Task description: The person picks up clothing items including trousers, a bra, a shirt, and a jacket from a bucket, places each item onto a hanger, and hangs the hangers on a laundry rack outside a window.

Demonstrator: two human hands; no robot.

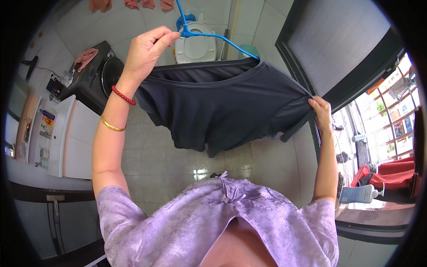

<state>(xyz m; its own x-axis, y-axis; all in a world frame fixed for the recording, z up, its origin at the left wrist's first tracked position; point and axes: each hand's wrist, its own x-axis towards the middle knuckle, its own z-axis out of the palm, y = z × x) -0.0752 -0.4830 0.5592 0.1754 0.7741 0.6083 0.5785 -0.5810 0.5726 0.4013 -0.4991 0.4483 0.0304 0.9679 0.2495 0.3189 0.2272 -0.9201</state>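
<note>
In front of me hangs a dark short-sleeved shirt (220, 106), its wide neckline facing up and its hem hanging in folds. A blue clothes hanger (220, 36) runs into the neckline on the right side; its hook goes past the top edge of the view. My left hand (148, 50) pinches the hanger at its middle, by the base of the hook. With my right hand (322, 108) I grip the shirt's right-side sleeve and stretch it outward. The hanger's left arm is hidden behind my left hand and wrist.
Beyond the shirt stands a white toilet (195, 43). A dark front-loading washing machine (90, 76) with a pink cloth (86, 59) on it is at left, near a white sink cabinet (78, 140). At right are a dark-framed door (333, 43) and a pump bottle (358, 194) by a barred window.
</note>
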